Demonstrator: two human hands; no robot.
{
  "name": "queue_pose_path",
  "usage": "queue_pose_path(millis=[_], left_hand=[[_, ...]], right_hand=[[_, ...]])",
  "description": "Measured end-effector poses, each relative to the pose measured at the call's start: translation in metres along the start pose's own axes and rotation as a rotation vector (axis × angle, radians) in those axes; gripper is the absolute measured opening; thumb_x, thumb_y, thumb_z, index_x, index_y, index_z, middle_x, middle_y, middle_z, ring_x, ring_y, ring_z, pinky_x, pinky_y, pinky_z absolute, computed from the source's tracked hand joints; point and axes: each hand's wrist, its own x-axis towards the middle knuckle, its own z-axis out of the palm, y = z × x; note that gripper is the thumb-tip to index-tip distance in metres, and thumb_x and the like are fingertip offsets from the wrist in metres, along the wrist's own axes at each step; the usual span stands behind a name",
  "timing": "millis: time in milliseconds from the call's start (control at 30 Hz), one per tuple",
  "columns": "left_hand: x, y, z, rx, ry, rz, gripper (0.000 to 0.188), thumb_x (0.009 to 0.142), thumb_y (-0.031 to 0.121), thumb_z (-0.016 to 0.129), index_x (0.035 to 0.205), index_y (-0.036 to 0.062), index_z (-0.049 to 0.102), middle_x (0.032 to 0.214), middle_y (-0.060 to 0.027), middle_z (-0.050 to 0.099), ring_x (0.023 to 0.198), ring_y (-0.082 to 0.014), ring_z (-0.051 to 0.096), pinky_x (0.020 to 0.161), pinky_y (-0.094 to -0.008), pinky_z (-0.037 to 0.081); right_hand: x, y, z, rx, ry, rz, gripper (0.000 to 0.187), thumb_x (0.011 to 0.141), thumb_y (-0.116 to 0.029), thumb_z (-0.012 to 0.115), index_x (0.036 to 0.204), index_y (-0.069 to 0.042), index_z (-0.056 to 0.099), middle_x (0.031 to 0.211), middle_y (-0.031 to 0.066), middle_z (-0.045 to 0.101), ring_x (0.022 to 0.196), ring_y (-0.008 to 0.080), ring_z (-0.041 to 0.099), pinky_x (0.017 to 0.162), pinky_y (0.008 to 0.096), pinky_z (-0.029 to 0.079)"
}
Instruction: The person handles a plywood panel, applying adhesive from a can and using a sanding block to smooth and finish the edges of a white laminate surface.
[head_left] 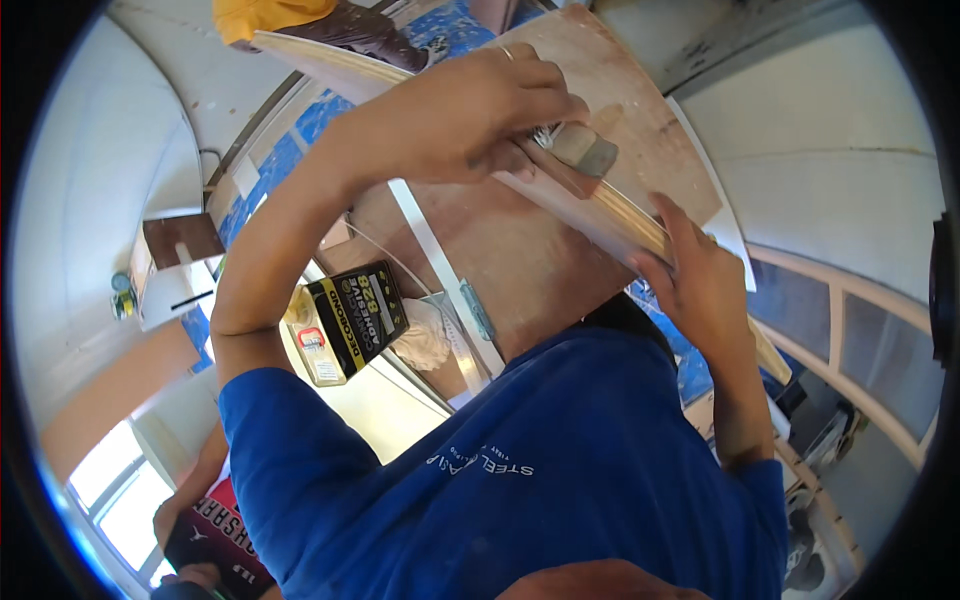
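A long, thin board (628, 222) with a pale face and a layered, wood-coloured edge slants from the upper left to the right, on edge over a brown work surface (480, 240). My left hand (520, 115) curls round a small brown and grey tool (585, 150) at the board's top edge. Bits of bright metal show beside its fingers; the tool's exact kind is unclear, and the hand covers part of it. Farther right, my right hand (705, 275) grips the same edge, thumb on one side and fingers on the other.
Left of the surface stands a black and yellow rectangular tin (360, 312), beside a crumpled pale cloth (425, 335). A silver metal strip (428, 230) bears a teal piece (476, 308). One person in yellow (270, 15) is at the far left; another in red and black (215, 535) is lower left.
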Motion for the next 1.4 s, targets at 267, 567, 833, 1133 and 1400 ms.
queue_pose_path(millis=[267,567,833,1133,1400], left_hand=[[0.041,0.035,0.043,0.016,-0.011,0.179,0.057,0.074,0.018,0.083,0.124,0.0072,0.058,0.109,-0.0115,0.063,0.101,-0.0357,0.063,0.089,-0.0467,0.050],[0.069,0.051,0.073,-0.070,-0.084,0.198,0.056,0.078,0.020,0.081,0.128,0.0084,0.059,0.104,-0.0115,0.062,0.100,-0.0342,0.062,0.088,-0.0468,0.050],[0.041,0.030,0.050,-0.107,-0.038,0.169,0.062,0.074,0.015,0.081,0.132,0.0054,0.061,0.109,-0.0124,0.064,0.105,-0.0345,0.059,0.089,-0.0449,0.049],[0.003,-0.006,0.008,-0.104,-0.062,0.060,0.060,0.078,0.011,0.078,0.135,0.0043,0.064,0.124,-0.0168,0.067,0.109,-0.0397,0.059,0.092,-0.0464,0.047],[-0.068,-0.070,-0.053,0.067,0.056,-0.258,0.063,0.075,0.008,0.084,0.136,0.0045,0.065,0.132,-0.0187,0.065,0.120,-0.0386,0.061,0.103,-0.0447,0.049]], right_hand=[[-0.026,0.017,-0.018,-0.177,-0.168,0.052,0.036,0.093,-0.037,0.072,0.097,-0.005,0.056,0.067,0.0171,0.065,0.067,0.0394,0.067,0.060,0.0493,0.050],[-0.056,0.050,-0.024,-0.212,-0.129,0.052,0.037,0.092,-0.038,0.074,0.109,-0.006,0.064,0.066,0.0149,0.065,0.062,0.0368,0.065,0.058,0.0449,0.048],[-0.062,0.050,-0.019,-0.190,-0.112,0.036,0.031,0.091,-0.034,0.076,0.103,-0.008,0.064,0.071,0.0142,0.067,0.062,0.0369,0.066,0.060,0.0452,0.049],[-0.059,0.049,-0.020,-0.189,-0.092,0.021,0.029,0.089,-0.030,0.078,0.101,-0.009,0.064,0.076,0.0136,0.069,0.062,0.0360,0.065,0.059,0.0447,0.048],[-0.058,0.044,-0.021,-0.234,-0.113,0.043,0.030,0.088,-0.031,0.079,0.102,-0.008,0.064,0.074,0.0131,0.067,0.061,0.0353,0.064,0.059,0.0448,0.048]])
